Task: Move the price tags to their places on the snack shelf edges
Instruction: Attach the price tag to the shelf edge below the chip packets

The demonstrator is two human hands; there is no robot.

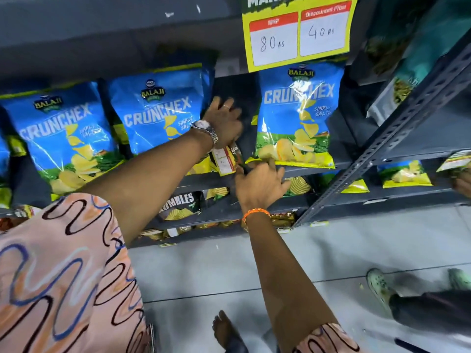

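Note:
A small yellow price tag (224, 161) with red and white boxes hangs tilted in the gap between two blue Crunchex bags, just above the grey shelf edge (316, 167). My left hand (224, 121), wearing a watch, reaches into that dark gap and grips the tag's top under its palm. Just below and to the right, my right hand (262, 184), with an orange wristband, rests spread on the shelf edge, its thumb beside the tag's lower corner and its fingers under the right Crunchex bag (298, 115). A large yellow price tag (298, 34) reading 80 and 40 hangs from the shelf above.
More Crunchex bags (158, 110) line the shelf to the left. Lower shelves hold darker snack packs (178, 205). A slotted metal upright (382, 149) separates the neighbouring rack on the right. Another person's shoes (379, 284) stand on the grey floor at lower right.

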